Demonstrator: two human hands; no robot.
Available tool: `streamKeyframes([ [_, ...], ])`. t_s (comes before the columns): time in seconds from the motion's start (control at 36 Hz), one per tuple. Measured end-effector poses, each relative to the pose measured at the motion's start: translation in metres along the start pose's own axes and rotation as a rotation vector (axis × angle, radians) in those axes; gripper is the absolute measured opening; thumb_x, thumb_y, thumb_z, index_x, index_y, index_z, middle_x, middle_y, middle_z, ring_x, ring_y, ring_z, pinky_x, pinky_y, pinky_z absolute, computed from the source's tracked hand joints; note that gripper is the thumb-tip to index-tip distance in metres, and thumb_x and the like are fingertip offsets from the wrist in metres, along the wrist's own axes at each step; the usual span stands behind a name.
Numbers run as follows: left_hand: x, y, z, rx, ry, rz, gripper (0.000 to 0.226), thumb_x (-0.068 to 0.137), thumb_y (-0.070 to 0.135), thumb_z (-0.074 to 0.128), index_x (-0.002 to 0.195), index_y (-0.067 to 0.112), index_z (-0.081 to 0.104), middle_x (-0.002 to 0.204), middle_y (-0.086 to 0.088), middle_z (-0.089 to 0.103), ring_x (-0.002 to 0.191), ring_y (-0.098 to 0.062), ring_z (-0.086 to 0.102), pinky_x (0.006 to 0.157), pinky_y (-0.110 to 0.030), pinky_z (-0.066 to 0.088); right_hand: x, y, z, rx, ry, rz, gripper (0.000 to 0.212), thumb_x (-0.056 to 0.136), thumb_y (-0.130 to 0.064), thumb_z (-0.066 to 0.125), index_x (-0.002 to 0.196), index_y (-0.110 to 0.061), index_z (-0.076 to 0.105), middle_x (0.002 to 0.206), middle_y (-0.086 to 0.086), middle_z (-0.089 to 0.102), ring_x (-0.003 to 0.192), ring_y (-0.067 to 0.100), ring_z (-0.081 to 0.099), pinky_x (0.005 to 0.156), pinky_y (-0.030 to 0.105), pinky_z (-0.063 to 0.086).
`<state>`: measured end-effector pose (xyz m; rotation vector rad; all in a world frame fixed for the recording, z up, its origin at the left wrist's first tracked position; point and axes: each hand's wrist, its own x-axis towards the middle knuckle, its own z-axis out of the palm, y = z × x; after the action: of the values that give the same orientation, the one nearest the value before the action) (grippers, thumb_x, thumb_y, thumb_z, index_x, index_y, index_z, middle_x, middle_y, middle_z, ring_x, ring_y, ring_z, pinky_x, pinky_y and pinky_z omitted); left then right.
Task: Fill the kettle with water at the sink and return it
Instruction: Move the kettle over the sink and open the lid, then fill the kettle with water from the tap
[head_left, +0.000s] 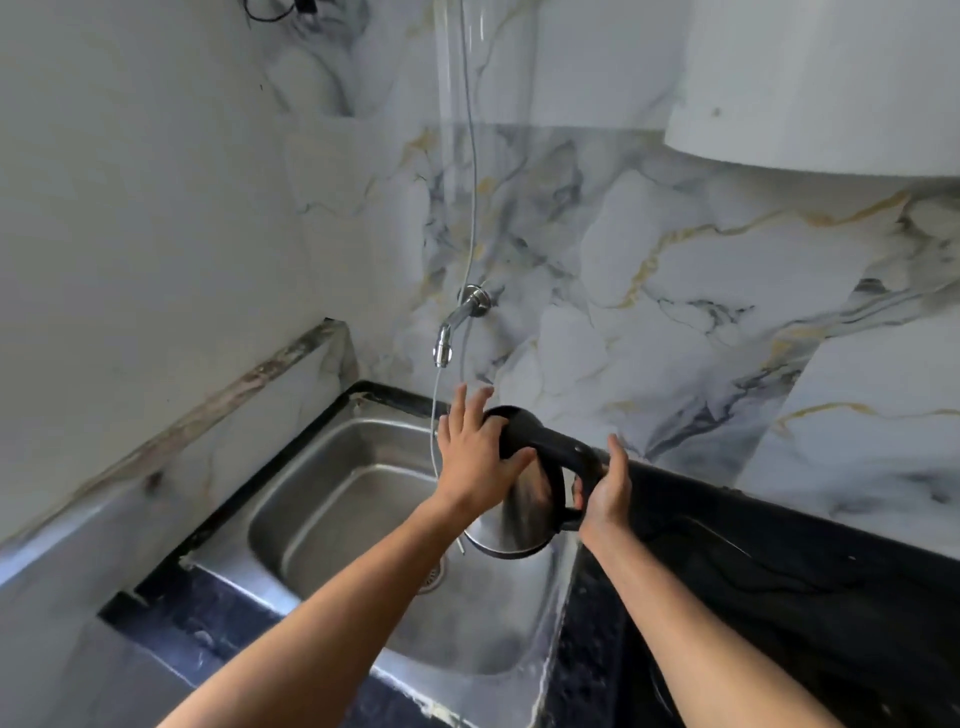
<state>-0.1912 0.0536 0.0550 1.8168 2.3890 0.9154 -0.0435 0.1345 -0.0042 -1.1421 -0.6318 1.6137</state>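
Both hands are holding a kettle over the sink.
The right hand (605, 493) is gripping the black handle of the steel kettle (519, 512), tilted above the stainless sink (332, 499); the left hand (475, 452) is pressing its black lid, fingers spread. Farther back, a chrome wall tap (457, 325) is running a thin stream.

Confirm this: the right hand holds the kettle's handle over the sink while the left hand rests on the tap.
Not quite. In the head view the left hand rests on the kettle lid, not the tap. The right hand does hold the handle over the sink.
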Motion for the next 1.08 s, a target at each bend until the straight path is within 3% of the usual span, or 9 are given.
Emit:
streamKeyframes([
  [0.08,0.014,-0.025,0.000,-0.022,-0.012,0.011,0.049,0.082,0.047,0.065,0.119,0.015,0.061,0.158,-0.002,0.022,0.148,-0.025,-0.005,0.116,-0.054,0.012,0.010,0.017,0.022,0.002,0.005,-0.001,0.046,0.070,-0.060,0.063,0.070,-0.015,0.050,0.044,-0.001,0.053,0.032,0.013,0.037,0.033,0.020,0.024],
  [0.19,0.039,-0.059,-0.001,-0.003,-0.009,0.090,0.052,0.082,0.038,0.067,0.125,0.012,0.056,0.159,-0.009,0.020,0.148,-0.033,0.004,0.115,-0.054,0.017,0.027,0.040,0.053,-0.002,0.040,-0.030,0.049,0.076,-0.058,0.061,0.044,-0.021,0.057,0.039,0.002,0.047,0.030,0.014,0.034,0.034,0.021,0.020],
  [0.33,0.068,-0.077,0.001,0.017,0.017,0.305,0.059,0.080,0.034,0.067,0.129,0.003,0.054,0.155,-0.019,0.028,0.140,-0.039,0.025,0.114,-0.051,0.026,0.049,0.059,0.080,0.040,0.117,-0.030,0.045,0.066,-0.058,0.064,0.041,-0.021,0.059,0.041,-0.003,0.053,0.030,0.010,0.042,0.033,0.016,0.028],
  [0.5,0.098,-0.086,0.012,0.031,0.028,0.591,0.065,0.090,0.042,0.056,0.144,0.010,0.037,0.152,-0.018,0.036,0.137,-0.041,0.032,0.112,-0.051,0.030,0.069,0.079,0.106,0.067,0.120,-0.016,0.036,0.070,-0.058,0.062,0.070,-0.022,0.064,0.056,-0.005,0.064,0.041,0.008,0.055,0.039,0.018,0.036],
  [0.56,0.107,-0.095,0.010,-0.119,0.036,0.537,0.063,0.094,0.045,0.051,0.147,0.016,0.033,0.153,-0.015,0.036,0.139,-0.032,0.033,0.114,-0.043,0.028,0.073,0.084,0.113,0.104,0.132,-0.008,0.031,0.076,-0.054,0.062,0.073,-0.023,0.065,0.059,-0.007,0.066,0.045,0.006,0.059,0.039,0.016,0.038],
  [0.64,0.130,-0.113,0.003,-0.356,0.123,0.195,0.052,0.097,0.036,0.050,0.143,0.014,0.039,0.147,-0.011,0.044,0.133,-0.026,0.040,0.110,-0.033,0.032,0.082,0.090,0.118,0.094,0.123,0.004,0.042,0.080,-0.056,0.060,0.057,-0.022,0.061,0.047,-0.004,0.058,0.036,0.008,0.051,0.035,0.015,0.032],
  [0.75,0.171,-0.141,-0.001,-0.205,0.005,-0.131,0.048,0.092,0.034,0.056,0.131,0.008,0.047,0.129,-0.017,0.052,0.115,-0.038,0.050,0.096,-0.047,0.042,0.096,0.097,0.123,0.035,0.108,0.015,0.057,0.079,-0.063,0.058,0.042,-0.021,0.053,0.039,0.000,0.047,0.030,0.012,0.039,0.032,0.019,0.024],
  [0.89,0.194,-0.147,0.003,0.019,-0.084,-0.128,0.049,0.086,0.050,0.063,0.109,0.007,0.057,0.109,-0.013,0.058,0.101,-0.034,0.054,0.082,-0.044,0.047,0.108,0.106,0.130,0.030,0.109,0.029,0.054,0.072,-0.067,0.062,0.043,-0.022,0.053,0.041,-0.001,0.047,0.033,0.011,0.041,0.035,0.020,0.027],
  [1.08,0.205,-0.138,0.005,0.101,-0.071,-0.129,0.039,0.085,0.037,0.069,0.102,0.004,0.059,0.097,-0.014,0.062,0.089,-0.033,0.061,0.075,-0.041,0.051,0.118,0.114,0.131,0.009,0.089,0.016,0.058,0.066,-0.074,0.062,0.040,-0.023,0.060,0.044,-0.003,0.052,0.038,0.010,0.045,0.041,0.023,0.031],
])
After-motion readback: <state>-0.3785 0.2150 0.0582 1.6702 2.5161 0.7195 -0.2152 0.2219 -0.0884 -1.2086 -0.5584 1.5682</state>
